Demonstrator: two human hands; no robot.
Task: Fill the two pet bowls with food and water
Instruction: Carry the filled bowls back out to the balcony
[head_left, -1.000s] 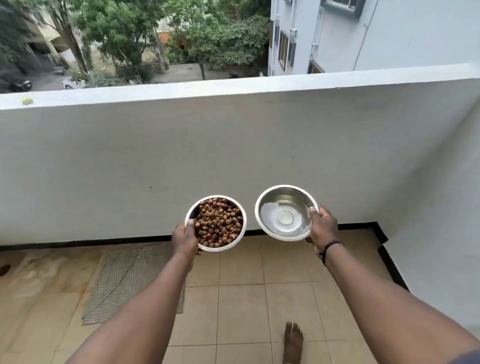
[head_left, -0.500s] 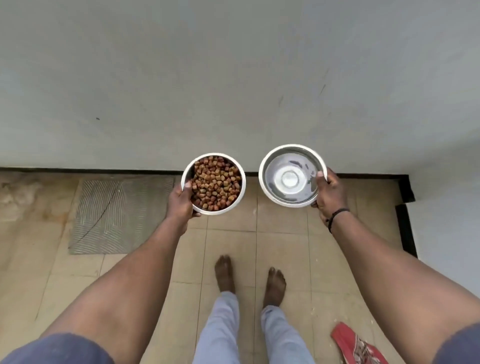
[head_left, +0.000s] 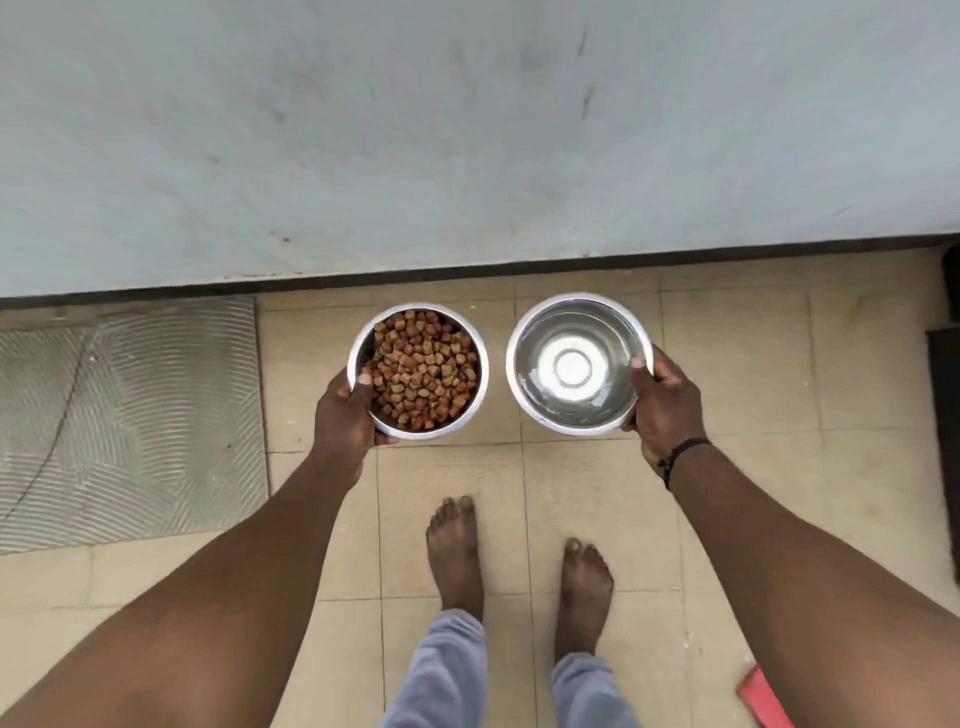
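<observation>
Two round steel pet bowls hang side by side above the tiled floor, close to the wall's base. The food bowl (head_left: 418, 370), heaped with brown kibble, is gripped at its left rim by my left hand (head_left: 347, 415), thumb over the edge. The water bowl (head_left: 577, 365) holds clear water and shows its shiny bottom. My right hand (head_left: 661, 401), with a black wristband, grips its right rim. The bowls are level and a small gap separates them.
A pale wall (head_left: 467, 130) with a dark skirting strip rises just beyond the bowls. A grey ribbed mat (head_left: 130, 415) lies on the beige tiles at left. My bare feet (head_left: 457, 551) stand below the bowls. A red item (head_left: 763, 696) shows at bottom right.
My view has tilted from the balcony parapet and trees down to the floor. Both bowls have come lower toward the tiles near the wall, still held in the same hands.
</observation>
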